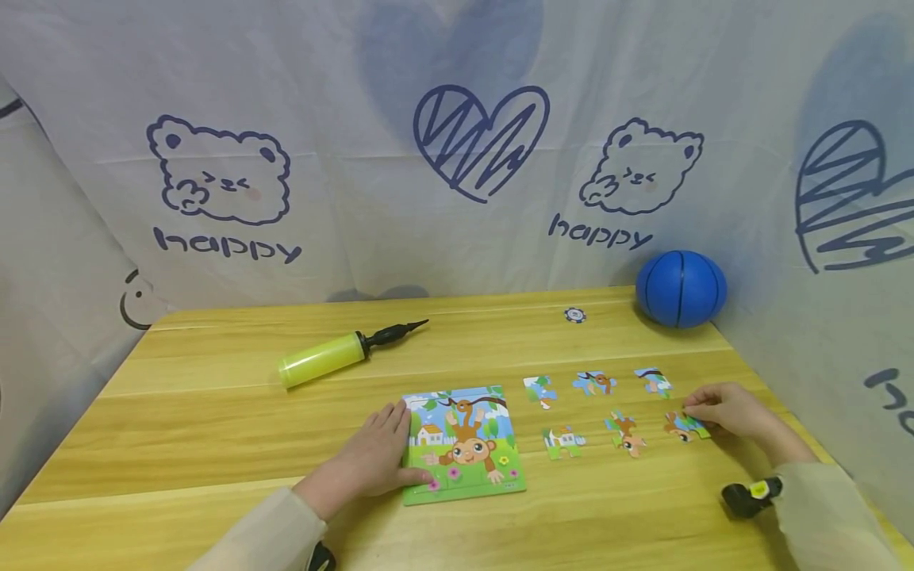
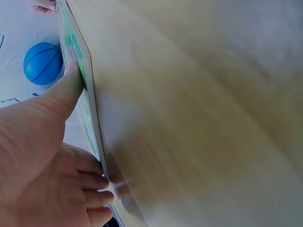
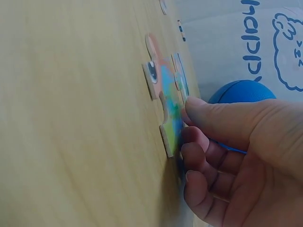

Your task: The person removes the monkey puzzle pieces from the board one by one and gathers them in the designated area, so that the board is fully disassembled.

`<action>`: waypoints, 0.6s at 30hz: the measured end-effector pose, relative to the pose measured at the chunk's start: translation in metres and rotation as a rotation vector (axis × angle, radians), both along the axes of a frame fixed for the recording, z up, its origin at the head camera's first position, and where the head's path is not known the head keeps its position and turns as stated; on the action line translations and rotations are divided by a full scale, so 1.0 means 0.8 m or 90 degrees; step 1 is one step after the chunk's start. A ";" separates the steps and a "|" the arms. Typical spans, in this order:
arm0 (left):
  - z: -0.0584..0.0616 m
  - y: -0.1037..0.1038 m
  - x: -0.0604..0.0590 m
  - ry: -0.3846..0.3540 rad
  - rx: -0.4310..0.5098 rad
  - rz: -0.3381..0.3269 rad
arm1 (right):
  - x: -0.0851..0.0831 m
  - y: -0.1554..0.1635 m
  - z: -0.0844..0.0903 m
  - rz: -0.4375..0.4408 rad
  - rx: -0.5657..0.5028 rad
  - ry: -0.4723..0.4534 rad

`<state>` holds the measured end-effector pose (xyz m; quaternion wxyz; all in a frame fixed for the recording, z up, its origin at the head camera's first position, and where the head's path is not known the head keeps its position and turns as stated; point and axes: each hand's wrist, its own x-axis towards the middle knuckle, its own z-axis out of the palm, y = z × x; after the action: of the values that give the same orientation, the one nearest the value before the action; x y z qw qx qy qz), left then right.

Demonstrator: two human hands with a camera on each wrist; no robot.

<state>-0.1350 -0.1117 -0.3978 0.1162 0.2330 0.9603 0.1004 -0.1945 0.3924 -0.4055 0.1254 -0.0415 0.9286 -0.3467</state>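
My left hand [image 1: 371,464] lies flat, fingers straight, pressing the monkey puzzle board's [image 1: 464,444] left edge on the bench [image 1: 214,412]. My right hand [image 1: 728,411] pinches a puzzle piece [image 1: 685,426], rightmost of six loose ones.

Three views: my head cam plus two wrist cams.
Head looks down over table [image 1: 214,412]; wrist cams skim it up close, both catching the blue ball [image 2: 42,63].
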 end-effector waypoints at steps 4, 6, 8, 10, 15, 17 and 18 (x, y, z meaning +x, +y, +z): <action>0.000 0.000 -0.001 -0.004 0.004 0.004 | 0.000 -0.001 0.003 -0.007 0.013 0.007; 0.000 0.000 -0.002 -0.004 0.005 0.003 | 0.000 -0.003 0.005 -0.007 0.026 0.015; 0.000 0.000 -0.002 -0.007 0.009 0.002 | 0.001 -0.008 0.008 0.000 0.036 0.031; 0.000 0.000 -0.002 -0.008 0.011 0.001 | 0.001 -0.015 0.012 0.009 0.049 0.050; -0.001 -0.002 -0.003 -0.014 0.018 0.003 | 0.001 -0.053 0.025 0.035 0.017 0.084; -0.001 -0.002 -0.003 -0.014 0.018 0.003 | 0.002 -0.076 0.031 0.055 -0.012 0.092; -0.002 -0.003 -0.004 -0.013 0.018 0.002 | 0.001 -0.088 0.034 0.071 -0.024 0.095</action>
<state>-0.1380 -0.1140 -0.3992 0.1226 0.2318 0.9580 0.1164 -0.1935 0.3217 -0.3781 0.0742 -0.1216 0.9248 -0.3529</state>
